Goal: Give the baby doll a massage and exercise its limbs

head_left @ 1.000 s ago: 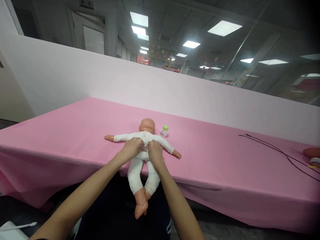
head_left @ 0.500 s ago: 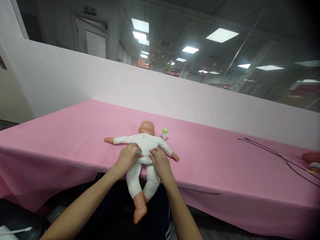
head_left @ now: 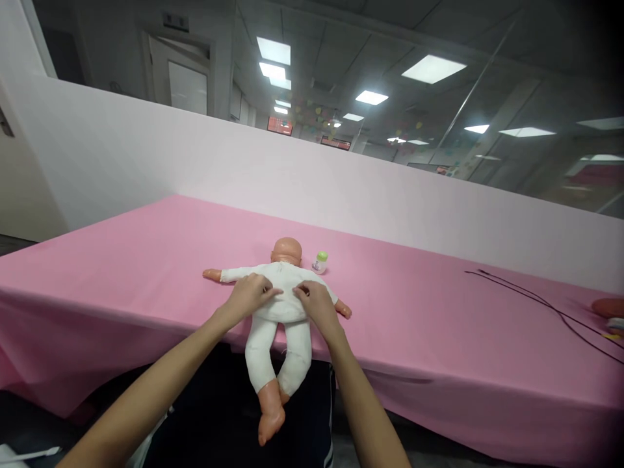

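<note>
Left hand (head_left: 248,296) is lying half-open on the torso of a white-suited vinyl baby doll (head_left: 287,311), right hand (head_left: 314,302) is curling beside it, whether either grips the suit unclear; the doll is lying at the near edge of a pink-draped counter (head_left: 121,260), legs overhanging.

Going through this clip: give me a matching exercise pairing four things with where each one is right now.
Things:
1. left hand
2. small bottle with green cap
3. black cable
4. doll's feet

Places:
A. past the edge of the pink tablecloth
B. on the white suit
C. far right on the cloth
D. beside the doll's head

Pairs: 1-B, 2-D, 3-C, 4-A
</note>
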Available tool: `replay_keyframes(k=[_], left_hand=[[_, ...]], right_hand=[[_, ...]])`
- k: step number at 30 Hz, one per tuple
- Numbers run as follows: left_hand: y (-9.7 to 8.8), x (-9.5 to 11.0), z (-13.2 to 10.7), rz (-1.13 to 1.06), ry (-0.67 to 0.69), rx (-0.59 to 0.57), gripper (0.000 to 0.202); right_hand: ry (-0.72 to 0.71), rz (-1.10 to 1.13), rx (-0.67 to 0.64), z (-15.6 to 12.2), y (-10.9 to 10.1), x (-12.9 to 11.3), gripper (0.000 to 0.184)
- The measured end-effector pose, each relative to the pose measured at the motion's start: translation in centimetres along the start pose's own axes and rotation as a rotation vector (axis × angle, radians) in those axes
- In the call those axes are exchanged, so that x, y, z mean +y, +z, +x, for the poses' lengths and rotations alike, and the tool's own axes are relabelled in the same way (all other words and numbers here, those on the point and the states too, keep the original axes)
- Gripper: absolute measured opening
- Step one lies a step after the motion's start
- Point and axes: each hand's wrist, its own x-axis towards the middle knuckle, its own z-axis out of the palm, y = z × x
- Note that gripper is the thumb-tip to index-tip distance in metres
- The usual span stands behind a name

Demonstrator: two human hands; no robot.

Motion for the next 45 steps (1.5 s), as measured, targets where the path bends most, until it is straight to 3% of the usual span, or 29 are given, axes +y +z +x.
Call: replay_keyframes(k=[3,6,10,15,19,23,28,36,42,45], left_hand=[[0.0,-1.1,3.9,0.01,-0.062,0.129,0.037],[1.2,-2.2,6.6,0.043,-0.13,0.106,0.026],[3.0,-2.9,7.4,0.09,-0.155,0.039,0.021],[2.5,-1.8,6.5,0.132,-0.126,0.052,0.024],[1.2,-0.3,4.3,0.134,-0.037,0.095,0.024],[1.2,0.2,2.8,0.075,0.077,0.006,0.022],[2.1,0.4,3.9,0.066,-0.001,-0.067,0.019],[2.4,1.0,3.7,0.093,-0.052,-0.013,0.02],[-0.2,2.3,1.2,0.077,-0.032,-0.07,0.018],[-0.5,2.7,-0.5,0.022,-0.028,-0.097,0.013]], right_hand=[[-0.008,-0.032,0.181,3.0,0.1,0.9,0.027],[0.026,-0.112,0.113,5.3,1.7,1.3,0.026],[0.121,-0.224,0.035,6.3,3.4,0.9,0.022],[0.104,-0.248,0.028,5.2,2.4,0.8,0.025],[-0.02,-0.164,0.118,3.0,0.9,0.8,0.021],[0.018,0.009,0.045,1.4,1.3,0.0,0.014],[0.182,-0.044,-0.048,1.3,1.8,-1.1,0.007],[0.04,-0.076,-0.15,-1.3,-1.0,-2.1,0.008],[0.099,-0.309,-0.2,-2.2,0.6,-3.4,0.014],[0.128,-0.341,-0.199,-1.9,1.4,-3.5,0.016]])
